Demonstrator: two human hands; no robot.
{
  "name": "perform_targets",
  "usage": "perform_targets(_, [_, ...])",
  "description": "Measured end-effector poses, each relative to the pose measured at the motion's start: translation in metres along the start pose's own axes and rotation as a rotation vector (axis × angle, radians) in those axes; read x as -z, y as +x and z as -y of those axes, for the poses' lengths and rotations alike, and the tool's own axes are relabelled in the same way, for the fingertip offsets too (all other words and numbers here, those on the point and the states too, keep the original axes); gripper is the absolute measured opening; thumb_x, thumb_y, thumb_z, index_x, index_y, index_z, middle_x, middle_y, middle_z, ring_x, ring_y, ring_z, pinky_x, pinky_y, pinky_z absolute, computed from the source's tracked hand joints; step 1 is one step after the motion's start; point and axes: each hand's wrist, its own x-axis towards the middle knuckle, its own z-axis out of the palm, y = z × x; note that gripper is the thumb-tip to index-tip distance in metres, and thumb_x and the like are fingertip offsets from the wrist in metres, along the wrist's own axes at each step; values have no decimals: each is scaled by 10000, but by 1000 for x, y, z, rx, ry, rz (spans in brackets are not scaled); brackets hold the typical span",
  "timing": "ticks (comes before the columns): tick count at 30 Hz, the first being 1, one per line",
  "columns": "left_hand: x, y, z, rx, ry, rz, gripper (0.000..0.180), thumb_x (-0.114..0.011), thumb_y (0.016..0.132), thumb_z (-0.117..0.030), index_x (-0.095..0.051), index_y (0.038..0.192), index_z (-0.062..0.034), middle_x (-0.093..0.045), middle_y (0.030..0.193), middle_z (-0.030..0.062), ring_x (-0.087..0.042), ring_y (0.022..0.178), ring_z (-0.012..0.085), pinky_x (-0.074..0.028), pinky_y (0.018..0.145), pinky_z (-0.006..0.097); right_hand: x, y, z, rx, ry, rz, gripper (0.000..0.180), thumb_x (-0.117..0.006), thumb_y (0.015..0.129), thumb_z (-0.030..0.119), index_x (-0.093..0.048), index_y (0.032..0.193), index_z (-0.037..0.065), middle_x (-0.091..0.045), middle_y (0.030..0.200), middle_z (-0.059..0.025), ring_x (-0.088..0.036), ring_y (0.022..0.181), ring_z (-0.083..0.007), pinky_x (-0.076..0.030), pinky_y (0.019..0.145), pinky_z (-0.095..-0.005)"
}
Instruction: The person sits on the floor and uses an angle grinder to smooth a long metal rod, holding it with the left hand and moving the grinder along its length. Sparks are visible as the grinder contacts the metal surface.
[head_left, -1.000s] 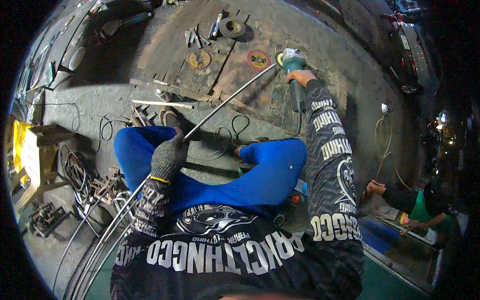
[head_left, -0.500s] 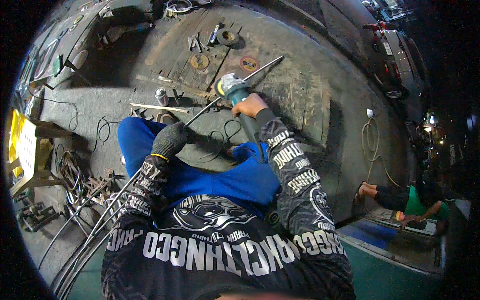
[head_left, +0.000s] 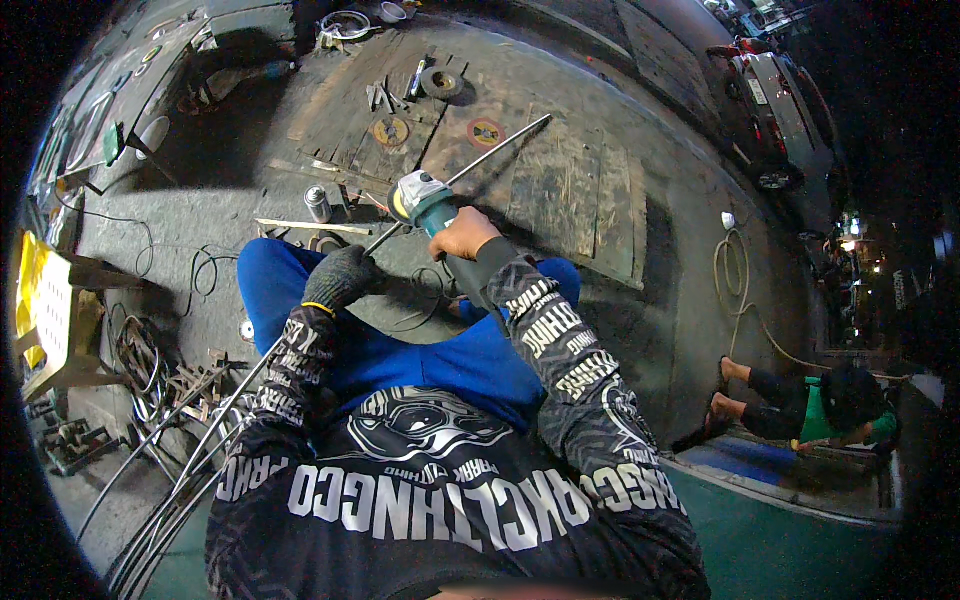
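Note:
My left hand [head_left: 340, 277], in a grey knit glove with a yellow cuff edge, is closed round a long thin metal rod [head_left: 500, 146]. The rod slants up to the right, and its far end lies over the wooden board. My right hand [head_left: 465, 236] is bare and wrapped round the teal body of an angle grinder [head_left: 432, 205]. The grinder's head, with a yellowish disc [head_left: 399, 204], sits against or just over the rod, a short way beyond my left hand. Exact contact cannot be made out.
Loose discs [head_left: 390, 131] and a round part [head_left: 441, 83] lie on the wooden board [head_left: 590, 200]. A spray can [head_left: 317, 204] stands near my left knee. More rods [head_left: 190, 470] lie at lower left, by a yellowish plastic chair [head_left: 70, 310]. Another person [head_left: 820, 410] sits at right.
My right hand and the grinder have moved left along the rod, nearer my left hand. The rod's far end has shifted slightly left. The person at right has changed posture.

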Motion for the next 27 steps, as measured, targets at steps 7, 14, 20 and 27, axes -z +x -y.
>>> perform_targets(7, [8, 0, -5, 28, -35, 17, 304, -562, 937, -256, -656, 1061, 5, -683, 1030, 266, -676, 1000, 428, -526, 855, 499, 0, 3, -4, 11, -56, -19, 788, -902, 509, 376, -683, 1081, -119, -697, 1128, -283, -697, 1040, -378, -554, 896, -405])
perform_targets(14, [3, -5, -10, -28, -71, -143, 295, -620, 893, -312, -694, 987, -42, -702, 888, 236, -680, 905, 427, -524, 781, 508, 19, 22, -23, -10, -68, 6, 793, -895, 512, 412, -691, 1055, -128, -694, 1123, -294, -698, 1030, -386, -558, 880, -405])
perform_targets(20, [13, 1, -16, 116, -44, -32, 323, -600, 932, -323, -691, 1063, -42, -705, 997, 242, -664, 1004, 423, -529, 821, 495, 50, 62, -43, -43, -48, 51, 717, -872, 525, 422, -711, 975, -112, -714, 1046, -272, -718, 930, -338, -562, 821, -399])
perform_targets(27, [12, 1, -15, 157, -24, -28, 355, -562, 970, -333, -677, 1133, -40, -696, 1041, 255, -649, 1027, 438, -523, 843, 514, 93, 109, -79, -84, -65, 7, 649, -837, 565, 454, -740, 985, -30, -711, 1124, -225, -694, 1009, -298, -547, 883, -392])
